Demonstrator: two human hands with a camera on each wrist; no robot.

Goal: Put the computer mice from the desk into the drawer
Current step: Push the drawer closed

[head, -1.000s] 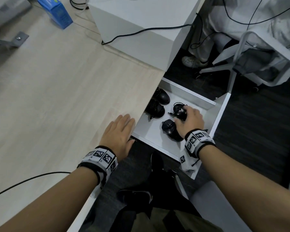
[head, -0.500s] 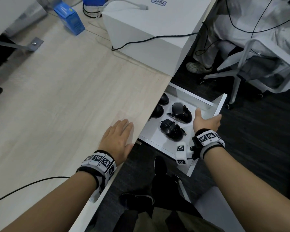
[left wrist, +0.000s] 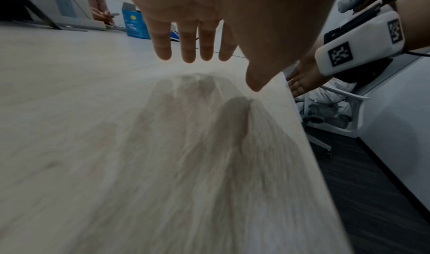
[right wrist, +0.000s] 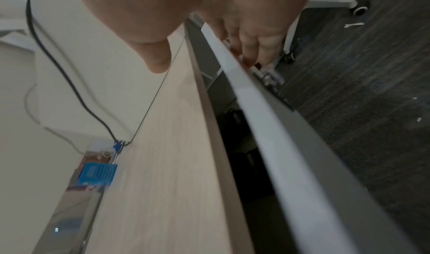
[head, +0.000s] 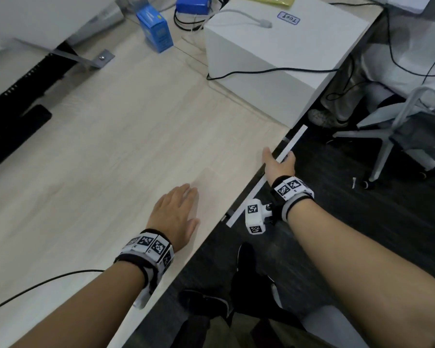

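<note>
Head view shows the white-fronted drawer (head: 290, 144) nearly shut under the edge of the pale wood-grain desk (head: 98, 146). A narrow dark gap remains, and the right wrist view cannot make out the computer mice within it. The right hand (head: 278, 165) grips the drawer's front, thumb above, fingers (right wrist: 253, 42) curled behind. The left hand (head: 175, 212) rests flat on the desk, fingers straight, holding nothing.

the drawer (head: 290, 144) is nearly shut: only a narrow dark slit shows between its white front and the desk (head: 111, 146) edge, too thin for a hand. the right hand (head: 278, 165) straddles that front. a white box (head: 274, 54) and cable block the desk's far right.
</note>
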